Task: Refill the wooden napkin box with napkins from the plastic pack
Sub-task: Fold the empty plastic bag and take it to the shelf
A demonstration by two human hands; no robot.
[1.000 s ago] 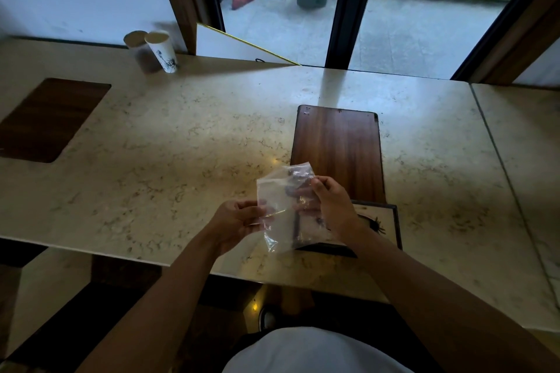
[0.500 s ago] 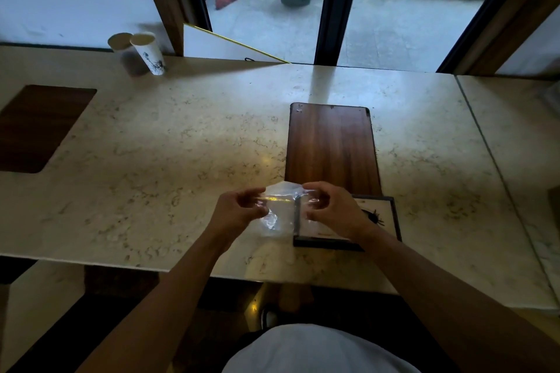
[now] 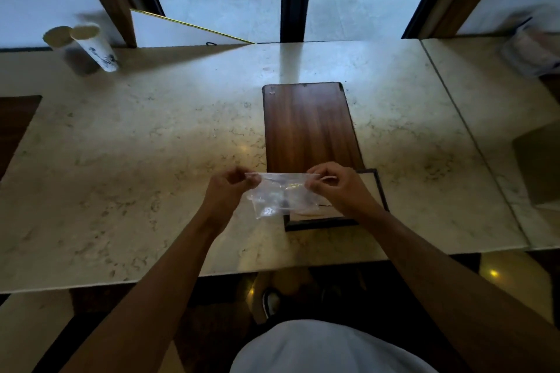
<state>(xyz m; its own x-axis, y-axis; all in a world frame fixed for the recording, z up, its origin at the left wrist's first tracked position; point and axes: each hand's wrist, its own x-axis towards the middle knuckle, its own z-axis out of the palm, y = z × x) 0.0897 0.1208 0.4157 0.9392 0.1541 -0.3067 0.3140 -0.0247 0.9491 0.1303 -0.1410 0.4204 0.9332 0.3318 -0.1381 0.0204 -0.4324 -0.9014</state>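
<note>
A clear, crumpled plastic pack (image 3: 280, 195) is stretched between my two hands just above the counter. My left hand (image 3: 227, 191) pinches its left top corner and my right hand (image 3: 336, 188) pinches its right top corner. The pack looks flat and see-through, with no napkins visible inside it. Under my right hand sits the dark-framed wooden napkin box (image 3: 378, 191), open on top with pale napkins showing inside. Directly behind the box lies its long wooden lid (image 3: 309, 127), flat on the marble counter.
Two paper cups (image 3: 88, 45) stand at the back left of the marble counter (image 3: 136, 160). A white board (image 3: 172, 30) leans at the window. A dark wooden inset (image 3: 15, 127) is at the left edge, a bundled plastic package (image 3: 533, 48) at the back right.
My hands have pulled apart and spread the plastic pack out sideways from a held-up, bunched shape. The camera view has tilted down and shifted.
</note>
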